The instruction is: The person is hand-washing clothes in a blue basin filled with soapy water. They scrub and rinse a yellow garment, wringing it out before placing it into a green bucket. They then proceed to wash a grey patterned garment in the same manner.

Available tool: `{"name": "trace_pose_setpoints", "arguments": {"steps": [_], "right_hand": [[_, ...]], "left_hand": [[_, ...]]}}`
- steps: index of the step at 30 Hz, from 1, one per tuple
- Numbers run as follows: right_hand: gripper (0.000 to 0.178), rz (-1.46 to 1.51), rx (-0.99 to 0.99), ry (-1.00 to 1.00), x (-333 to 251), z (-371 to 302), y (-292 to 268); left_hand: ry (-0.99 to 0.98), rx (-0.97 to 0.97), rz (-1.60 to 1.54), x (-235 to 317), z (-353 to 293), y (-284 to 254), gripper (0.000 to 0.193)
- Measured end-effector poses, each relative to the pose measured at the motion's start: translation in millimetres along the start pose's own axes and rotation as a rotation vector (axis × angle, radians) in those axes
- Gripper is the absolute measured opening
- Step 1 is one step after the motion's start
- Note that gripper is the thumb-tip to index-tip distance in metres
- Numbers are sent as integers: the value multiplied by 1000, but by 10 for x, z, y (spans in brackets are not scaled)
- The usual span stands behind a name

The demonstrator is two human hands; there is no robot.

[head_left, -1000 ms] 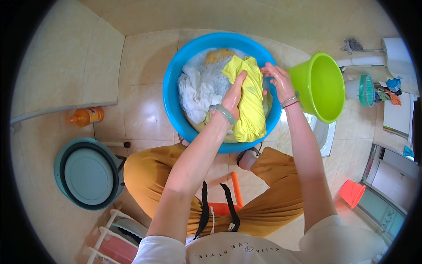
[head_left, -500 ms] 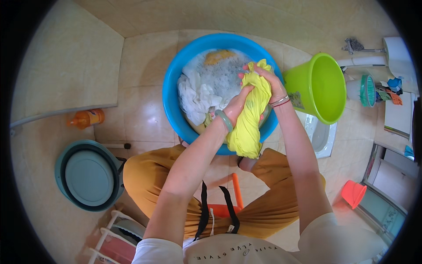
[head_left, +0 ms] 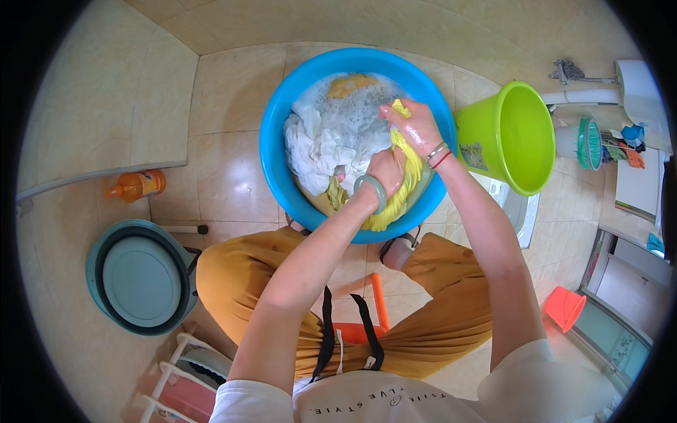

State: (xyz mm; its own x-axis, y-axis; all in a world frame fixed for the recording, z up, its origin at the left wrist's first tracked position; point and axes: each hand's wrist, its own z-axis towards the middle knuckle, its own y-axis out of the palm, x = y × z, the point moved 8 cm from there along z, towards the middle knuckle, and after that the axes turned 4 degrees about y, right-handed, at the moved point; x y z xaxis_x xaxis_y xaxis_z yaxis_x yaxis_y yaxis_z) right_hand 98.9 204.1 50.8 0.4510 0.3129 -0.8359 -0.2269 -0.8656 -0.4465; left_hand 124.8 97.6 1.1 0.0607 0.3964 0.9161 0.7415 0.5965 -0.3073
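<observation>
A big blue basin (head_left: 278,180) of sudsy water stands on the floor in front of me. Over its right half, my left hand (head_left: 388,171) and my right hand (head_left: 415,127) are both closed around a wet yellow cloth (head_left: 403,185), the right one farther up. The cloth is bunched tight between them, and its lower end hangs down to the basin's near side. White cloth (head_left: 314,144) lies heaped at the left in the suds. A tan piece of cloth (head_left: 350,85) shows at the far side, and an olive cloth (head_left: 337,192) lies near my left wrist.
A lime green bucket (head_left: 529,141) leans close by the basin's right rim. Leftward lie an orange bottle (head_left: 138,185) and a grey-green basin (head_left: 141,278). An orange stool (head_left: 352,331) is beneath me; a red bucket (head_left: 564,310) is at the lower right.
The yellow cloth has gone from a loose bundle to a narrower, tighter one, lower in the basin. My right hand has turned over to grip its top; my left has moved slightly.
</observation>
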Motion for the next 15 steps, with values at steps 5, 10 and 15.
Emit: {"name": "trace_pose_setpoints", "arguments": {"steps": [5,10,15], "right_hand": [[38,-131,115,93,75,-33,88],[38,-132,205,107,410,44,211],[33,272,462,193,782,10,-110]], "left_hand": [[-70,3,59,-105,-70,-10,48],[-166,-49,127,-304,-111,23,48],[-219,61,26,-193,-86,-98,61]]}}
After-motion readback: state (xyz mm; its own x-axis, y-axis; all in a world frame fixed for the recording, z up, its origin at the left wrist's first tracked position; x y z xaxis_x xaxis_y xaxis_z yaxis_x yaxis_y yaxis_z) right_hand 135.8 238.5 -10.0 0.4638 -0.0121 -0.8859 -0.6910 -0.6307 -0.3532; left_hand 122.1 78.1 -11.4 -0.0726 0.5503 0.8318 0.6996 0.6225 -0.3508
